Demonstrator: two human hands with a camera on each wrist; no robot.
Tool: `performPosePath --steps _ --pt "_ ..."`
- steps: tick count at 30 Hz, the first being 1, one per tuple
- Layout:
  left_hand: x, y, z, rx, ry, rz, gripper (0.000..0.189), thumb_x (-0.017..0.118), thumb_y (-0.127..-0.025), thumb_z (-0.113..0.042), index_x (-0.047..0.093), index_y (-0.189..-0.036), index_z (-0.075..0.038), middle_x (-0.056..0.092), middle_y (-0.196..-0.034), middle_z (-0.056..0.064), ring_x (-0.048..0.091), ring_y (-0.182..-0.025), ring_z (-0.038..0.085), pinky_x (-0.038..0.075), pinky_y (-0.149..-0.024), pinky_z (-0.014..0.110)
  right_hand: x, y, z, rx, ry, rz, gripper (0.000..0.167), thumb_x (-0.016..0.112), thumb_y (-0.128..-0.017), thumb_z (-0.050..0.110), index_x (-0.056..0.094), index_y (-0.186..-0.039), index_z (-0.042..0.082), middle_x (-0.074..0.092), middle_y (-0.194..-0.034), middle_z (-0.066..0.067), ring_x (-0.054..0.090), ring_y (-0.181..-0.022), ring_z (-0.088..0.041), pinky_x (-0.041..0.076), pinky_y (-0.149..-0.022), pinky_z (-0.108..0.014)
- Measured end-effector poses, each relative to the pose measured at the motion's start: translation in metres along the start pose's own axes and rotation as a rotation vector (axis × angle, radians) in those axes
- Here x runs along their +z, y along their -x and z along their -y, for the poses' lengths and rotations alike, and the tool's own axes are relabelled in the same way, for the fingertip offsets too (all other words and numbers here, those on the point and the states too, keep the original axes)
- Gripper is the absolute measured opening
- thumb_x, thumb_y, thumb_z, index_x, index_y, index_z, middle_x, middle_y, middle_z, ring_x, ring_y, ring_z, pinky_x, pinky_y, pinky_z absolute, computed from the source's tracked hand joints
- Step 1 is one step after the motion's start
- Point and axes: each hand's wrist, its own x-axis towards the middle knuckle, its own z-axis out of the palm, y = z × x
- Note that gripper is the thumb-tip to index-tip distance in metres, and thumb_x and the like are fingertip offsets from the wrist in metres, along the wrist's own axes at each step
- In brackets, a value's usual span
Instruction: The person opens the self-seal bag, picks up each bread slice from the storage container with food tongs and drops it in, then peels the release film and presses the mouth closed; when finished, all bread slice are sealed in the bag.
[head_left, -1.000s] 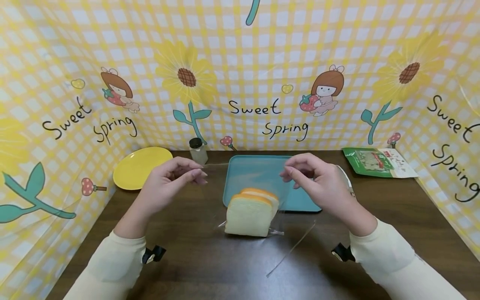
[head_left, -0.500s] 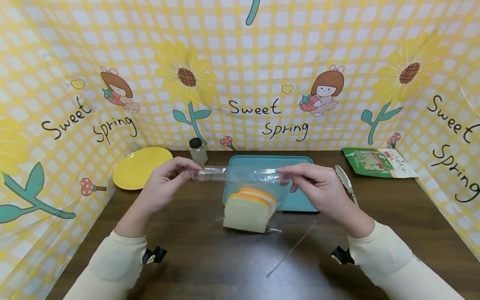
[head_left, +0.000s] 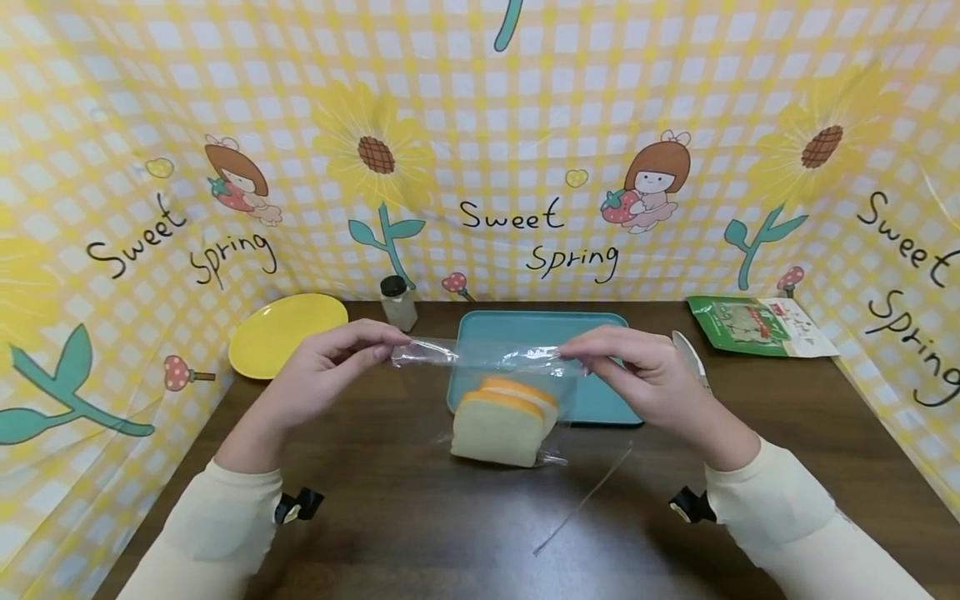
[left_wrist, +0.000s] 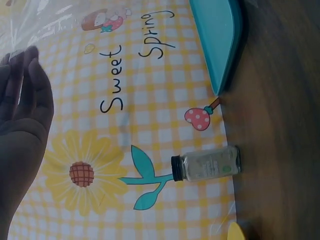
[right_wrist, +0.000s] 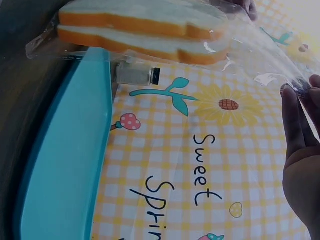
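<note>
A clear plastic bag (head_left: 427,353) hangs between my two hands, its top edge stretched sideways. Inside it, at the bottom, are two slices of bread (head_left: 497,429) with orange crusts. My left hand (head_left: 330,362) pinches the bag's left top corner between thumb and fingers. At the opposite corner, my right hand (head_left: 645,362) pinches the plastic the same way. The right wrist view shows the bread slices (right_wrist: 140,30) side by side in the bag, with the right fingertips (right_wrist: 290,95) on the gathered film. In the left wrist view the left hand (left_wrist: 25,95) reaches up to the film.
Behind the bag lies a blue tray (head_left: 607,400). A yellow plate (head_left: 277,333) and a black-capped jar (head_left: 398,305) stand back left. A green and white pouch (head_left: 757,325) lies back right, near a partly hidden silver utensil (head_left: 692,354). A thin twist tie (head_left: 585,500) lies in front.
The bag's top edge has turned from a thin line into a broad, shiny band between the hands. Both hands have shifted only slightly, and the bread still hangs in about the same place.
</note>
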Motion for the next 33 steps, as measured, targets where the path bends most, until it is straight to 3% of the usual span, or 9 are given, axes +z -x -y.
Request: performPosePath --steps 6,12,16,20,24,27,33 --pt "0.000 -0.002 -0.005 -0.030 -0.041 -0.011 0.025 0.055 -0.109 0.000 0.074 -0.125 -0.004 0.077 -0.116 -0.009 0.071 -0.104 0.005 0.058 -0.095 0.018 -0.006 -0.002 0.001 -0.066 0.060 0.057 0.041 0.065 -0.092 -0.022 0.077 -0.124 0.001 0.080 -0.120 -0.010 0.073 -0.112 -0.011 0.058 -0.095 -0.018" --pt "0.008 -0.006 -0.018 -0.192 -0.119 -0.097 0.009 0.073 -0.103 -0.018 0.075 -0.111 -0.014 0.077 -0.100 -0.008 0.073 -0.089 0.014 0.060 -0.080 0.022 -0.011 -0.004 0.004 -0.107 0.136 0.091 0.038 0.067 -0.095 -0.016 0.078 -0.124 0.005 0.080 -0.120 -0.009 0.073 -0.118 -0.007 0.057 -0.098 -0.016" --pt "0.013 -0.008 -0.026 -0.268 -0.161 -0.141 0.013 0.082 -0.096 -0.026 0.075 -0.104 -0.019 0.074 -0.095 -0.003 0.067 -0.080 0.020 0.056 -0.070 0.024 -0.012 -0.005 0.007 -0.112 0.193 0.095 0.039 0.066 -0.094 -0.015 0.080 -0.122 0.009 0.081 -0.119 -0.008 0.075 -0.114 -0.005 0.057 -0.085 -0.013" --pt "0.016 -0.008 -0.029 -0.251 -0.166 -0.144 0.012 0.083 -0.095 -0.022 0.074 -0.102 -0.017 0.074 -0.097 -0.001 0.065 -0.078 0.015 0.055 -0.068 0.023 -0.012 -0.006 0.010 -0.119 0.255 0.084 0.035 0.068 -0.092 -0.010 0.081 -0.118 0.010 0.083 -0.113 -0.006 0.076 -0.103 -0.004 0.054 -0.075 -0.014" --pt "0.018 -0.008 -0.028 -0.219 -0.153 -0.142 0.012 0.082 -0.096 -0.015 0.073 -0.104 -0.016 0.074 -0.100 -0.001 0.067 -0.081 0.014 0.056 -0.069 0.022 -0.011 -0.007 0.013 -0.110 0.299 0.070 0.019 0.075 -0.097 0.009 0.083 -0.115 0.012 0.083 -0.108 -0.002 0.077 -0.093 -0.004 0.057 -0.079 -0.014" --pt "0.018 -0.007 -0.028 -0.211 -0.153 -0.145 0.014 0.081 -0.096 -0.015 0.071 -0.106 -0.016 0.073 -0.101 -0.002 0.068 -0.085 0.013 0.057 -0.072 0.021 -0.010 -0.008 0.014 -0.089 0.287 0.059 0.016 0.078 -0.099 0.018 0.083 -0.114 0.012 0.084 -0.106 -0.001 0.077 -0.094 -0.004 0.059 -0.083 -0.015" --pt "0.017 -0.006 -0.028 -0.213 -0.168 -0.134 0.022 0.080 -0.098 -0.018 0.069 -0.117 -0.017 0.072 -0.103 0.000 0.070 -0.090 0.012 0.058 -0.075 0.022 -0.007 -0.009 0.015 -0.019 0.274 0.029 0.024 0.083 -0.088 -0.002 0.084 -0.107 0.012 0.084 -0.103 0.001 0.077 -0.098 -0.001 0.057 -0.085 -0.012"
